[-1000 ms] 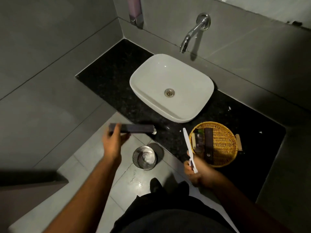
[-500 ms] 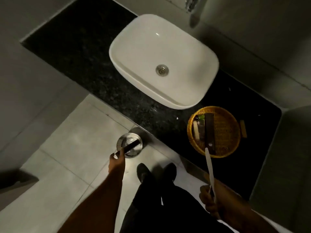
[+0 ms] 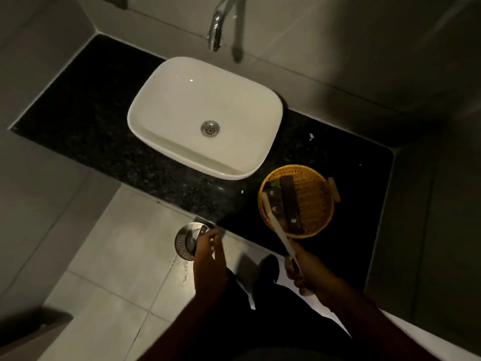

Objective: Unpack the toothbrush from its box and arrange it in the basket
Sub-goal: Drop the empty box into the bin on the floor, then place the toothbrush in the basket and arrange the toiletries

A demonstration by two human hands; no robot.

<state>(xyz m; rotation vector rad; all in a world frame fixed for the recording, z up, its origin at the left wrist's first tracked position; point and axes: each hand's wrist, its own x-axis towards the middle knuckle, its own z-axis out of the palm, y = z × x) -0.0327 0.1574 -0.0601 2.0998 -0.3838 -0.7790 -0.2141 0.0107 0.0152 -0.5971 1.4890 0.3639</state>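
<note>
My right hand [image 3: 308,270] grips the handle of a white toothbrush [image 3: 277,227]. Its shaft slants up and left, with the head end over the left rim of the yellow woven basket [image 3: 321,212] on the black counter. Inside the basket lie a long dark box [image 3: 290,204] and smaller dark packets [image 3: 273,201]. My left hand [image 3: 208,250] is blurred, fingers apart, at the right edge of the small metal bin [image 3: 183,243] on the floor. A dark end of the toothbrush box [image 3: 202,230] shows in the bin just past my fingers.
A white basin [image 3: 145,105] sits on the black granite counter [image 3: 78,113] under a chrome tap [image 3: 215,29]. The basket stands near the counter's front edge. Grey walls close in on both sides. My dark trousers and a shoe [image 3: 268,267] are over the pale floor tiles.
My left hand carried the dark box down from counter height to the bin and spread its fingers there. My right hand swung the toothbrush over the basket's left rim. The view shifted.
</note>
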